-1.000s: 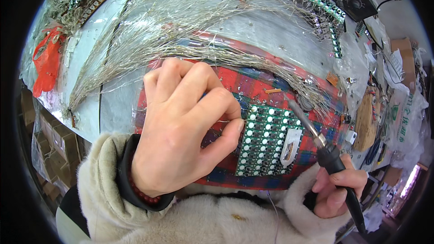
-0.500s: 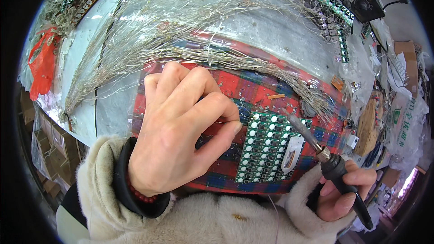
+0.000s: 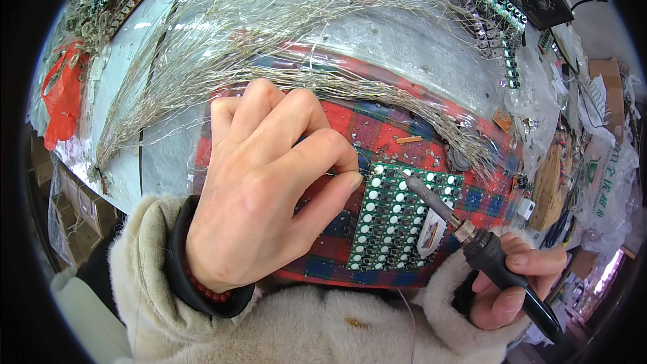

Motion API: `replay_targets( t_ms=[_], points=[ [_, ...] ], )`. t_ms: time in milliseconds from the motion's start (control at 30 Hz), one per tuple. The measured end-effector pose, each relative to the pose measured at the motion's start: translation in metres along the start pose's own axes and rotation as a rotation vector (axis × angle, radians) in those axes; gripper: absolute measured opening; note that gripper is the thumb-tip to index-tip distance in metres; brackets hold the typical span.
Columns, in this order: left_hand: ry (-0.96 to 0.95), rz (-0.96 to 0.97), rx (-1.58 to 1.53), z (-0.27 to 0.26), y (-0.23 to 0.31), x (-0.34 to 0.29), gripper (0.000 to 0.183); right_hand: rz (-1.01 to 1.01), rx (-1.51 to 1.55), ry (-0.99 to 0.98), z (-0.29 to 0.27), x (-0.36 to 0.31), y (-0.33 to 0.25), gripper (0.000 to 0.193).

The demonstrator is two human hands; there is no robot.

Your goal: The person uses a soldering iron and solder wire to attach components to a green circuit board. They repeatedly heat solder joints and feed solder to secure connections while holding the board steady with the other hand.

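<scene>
Your left hand point(image 3: 259, 195) has thumb and index finger closed tip to tip, with a fine wire point(image 3: 334, 174) pinched between them, while its other fingers curl in above that pinch. The wire's end reaches just past your left fingertips, to the near top corner of the green circuit board panel point(image 3: 383, 219); you cannot tell from here whether it touches a contact. That panel, lined with rows of white round dots, lies just right of your left fingertips and to the left of your right fingers. Your right hand point(image 3: 519, 283) is wrapped round the black handle of a soldering iron point(image 3: 486, 253), thumb and fingers closed on it, and the iron slants up and left from them so that its tip is over the panel's upper part, a little right of your left pinch; contact is unclear. Under the iron's shaft, between your two sets of fingers, a white oblong piece point(image 3: 431, 232) sits on the panel. Beneath both hands spreads a red and blue plaid cloth point(image 3: 350, 125), dotted with small bits. Up and right of your left fingertips lies a small orange-brown strip point(image 3: 408, 139), and beyond your left knuckles a long bundle of silvery wires point(image 3: 317, 83) arcs across. Well off to the left of your left fingers is a red plastic bag point(image 3: 64, 98).
</scene>
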State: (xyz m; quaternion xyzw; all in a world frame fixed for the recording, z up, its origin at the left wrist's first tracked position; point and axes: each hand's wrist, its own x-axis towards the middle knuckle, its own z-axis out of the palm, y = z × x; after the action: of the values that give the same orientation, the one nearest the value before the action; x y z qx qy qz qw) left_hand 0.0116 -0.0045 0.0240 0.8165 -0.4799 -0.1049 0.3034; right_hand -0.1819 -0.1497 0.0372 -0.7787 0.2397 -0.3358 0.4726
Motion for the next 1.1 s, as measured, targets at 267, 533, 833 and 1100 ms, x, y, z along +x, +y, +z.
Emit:
replay_targets(
  t_ms=[267, 533, 833, 1100],
  points=[
    [0.000, 0.023, 0.040, -0.001, 0.001, 0.001, 0.014, 0.028, 0.030, 0.000, -0.002, -0.001, 0.001, 0.048],
    [-0.012, 0.018, -0.010, -0.002, 0.002, -0.004, 0.013, 0.013, -0.003, -0.025, -0.001, -0.002, -0.002, 0.049],
    [-0.011, 0.021, -0.003, 0.001, 0.001, -0.003, 0.014, 0.055, -0.058, -0.022, 0.002, -0.005, -0.009, 0.051],
    [-0.009, 0.016, -0.015, 0.001, 0.000, -0.002, 0.014, 0.058, -0.055, 0.011, 0.008, -0.008, -0.009, 0.054]
  ],
)
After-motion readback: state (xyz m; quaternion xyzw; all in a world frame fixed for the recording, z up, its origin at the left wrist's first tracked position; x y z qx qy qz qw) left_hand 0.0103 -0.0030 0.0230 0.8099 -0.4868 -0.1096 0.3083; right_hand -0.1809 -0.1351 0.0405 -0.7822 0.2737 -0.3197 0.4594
